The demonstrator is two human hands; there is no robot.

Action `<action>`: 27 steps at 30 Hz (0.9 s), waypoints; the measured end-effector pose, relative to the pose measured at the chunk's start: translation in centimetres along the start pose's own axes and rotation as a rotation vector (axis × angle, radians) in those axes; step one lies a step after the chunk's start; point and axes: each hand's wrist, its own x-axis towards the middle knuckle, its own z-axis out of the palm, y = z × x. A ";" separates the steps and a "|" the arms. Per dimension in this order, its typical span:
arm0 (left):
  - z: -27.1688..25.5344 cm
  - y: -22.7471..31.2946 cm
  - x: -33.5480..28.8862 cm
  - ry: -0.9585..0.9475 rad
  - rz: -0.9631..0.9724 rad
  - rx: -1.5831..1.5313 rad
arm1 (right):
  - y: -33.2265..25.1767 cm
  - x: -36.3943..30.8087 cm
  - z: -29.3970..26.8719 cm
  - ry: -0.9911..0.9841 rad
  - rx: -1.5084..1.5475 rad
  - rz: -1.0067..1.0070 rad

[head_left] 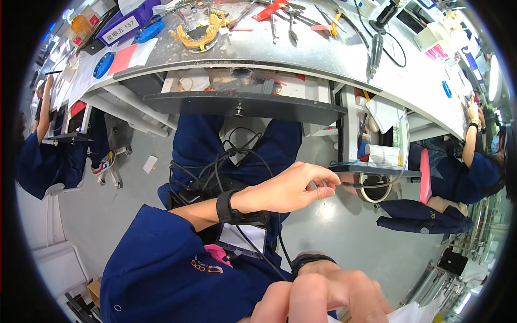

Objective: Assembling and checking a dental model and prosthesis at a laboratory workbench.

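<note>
My left hand (293,188), with a black band (228,206) round its wrist, is held out over my lap with its fingers loosely stretched and slightly bent. Nothing shows in it. Its fingertips are close to a thin grey tube (371,184) beside the pulled-out side drawer (371,170); whether they touch cannot be told. Very near the camera, at the lower edge, my right hand (328,293) has its fingers curled. Something white and thin, like tissue or cloth (423,311), shows beside those fingers. What they grip is hidden.
A yellowish dental jaw model (196,39) sits on the metal-topped bench (237,54) with pliers (292,29) and a handpiece (376,54). The front drawer (242,102) stands pulled out above my knees. Black cables (223,156) cross my lap. People sit left (51,156) and right (458,167).
</note>
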 end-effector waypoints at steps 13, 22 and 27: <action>0.3 -0.3 -0.1 -0.008 -0.012 -0.014 | 2.1 2.4 0.0 -0.280 0.350 -0.060; 0.4 -0.5 -0.2 -0.016 -0.036 -0.005 | 0.8 0.6 0.6 -0.179 0.131 -0.049; 0.5 -0.4 -0.4 -0.023 -0.060 -0.011 | 1.3 2.0 -0.9 -0.410 0.173 -0.098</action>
